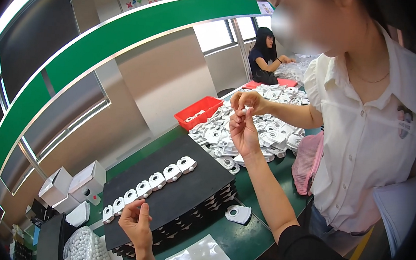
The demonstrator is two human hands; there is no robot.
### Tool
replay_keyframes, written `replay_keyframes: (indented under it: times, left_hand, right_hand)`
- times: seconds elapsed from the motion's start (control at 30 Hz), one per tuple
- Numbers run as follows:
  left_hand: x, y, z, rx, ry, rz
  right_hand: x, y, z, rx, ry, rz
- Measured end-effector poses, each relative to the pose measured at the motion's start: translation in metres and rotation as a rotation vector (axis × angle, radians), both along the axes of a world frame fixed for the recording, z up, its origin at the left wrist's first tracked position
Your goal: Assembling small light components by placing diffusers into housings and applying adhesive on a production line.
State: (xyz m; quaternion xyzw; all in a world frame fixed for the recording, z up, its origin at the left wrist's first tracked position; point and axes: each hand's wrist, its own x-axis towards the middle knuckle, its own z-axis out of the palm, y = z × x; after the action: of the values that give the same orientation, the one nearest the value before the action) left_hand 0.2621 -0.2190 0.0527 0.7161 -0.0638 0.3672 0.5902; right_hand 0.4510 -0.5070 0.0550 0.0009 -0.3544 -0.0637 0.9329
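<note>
My left hand is over the near edge of a stack of black foam sheets, fingers loosely bent and thumb apart, with nothing visible in it. Beside its fingertips runs a row of several white plastic parts, each with a round hole. Raised at the right, my right hand pinches a small white piece. A co-worker's hand meets my fingertips at that piece, partly covering it. One more white plastic part lies alone on the green table, right of the stack.
A large heap of white parts covers the far table, with a red bin beside it. At lower left are a bag of white balls and white boxes. A clear plastic sheet lies in front. The co-worker stands close right.
</note>
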Motion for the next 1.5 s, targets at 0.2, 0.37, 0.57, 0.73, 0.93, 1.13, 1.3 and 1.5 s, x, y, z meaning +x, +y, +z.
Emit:
replay_keyframes:
  times: [0.2,0.37,0.57,0.73,0.93,1.13,1.3,1.5]
  left_hand:
    - [0.0,0.0,-0.001,-0.009,0.021,-0.017]
    - [0.004,0.004,-0.002,-0.478,0.2,-0.401]
    - [0.016,0.025,-0.011,-1.123,0.411,-0.553]
    - [0.012,0.04,-0.006,-1.319,0.391,-0.573]
    - [0.008,0.048,-0.003,-1.447,0.279,-0.482]
    - [0.004,0.046,0.0,-1.454,0.296,-0.595]
    - [-0.004,0.03,0.003,-1.235,0.344,-0.676]
    - [-0.022,0.002,0.009,-0.837,0.363,-0.882]
  right_hand:
    - [-0.008,0.003,0.008,-0.03,0.021,-0.033]
    - [-0.032,0.013,0.017,0.166,0.201,0.028]
    - [-0.087,0.05,0.026,0.046,0.321,0.085]
    - [-0.133,0.069,-0.043,-0.917,0.247,-0.409]
    - [-0.173,0.032,-0.113,-1.933,0.058,-1.428]
    - [-0.188,0.018,-0.138,-2.086,0.173,-1.217]
    - [-0.195,0.024,-0.098,-2.206,0.092,-0.97]
    - [-0.19,0.039,-0.115,-1.633,0.39,-0.927]
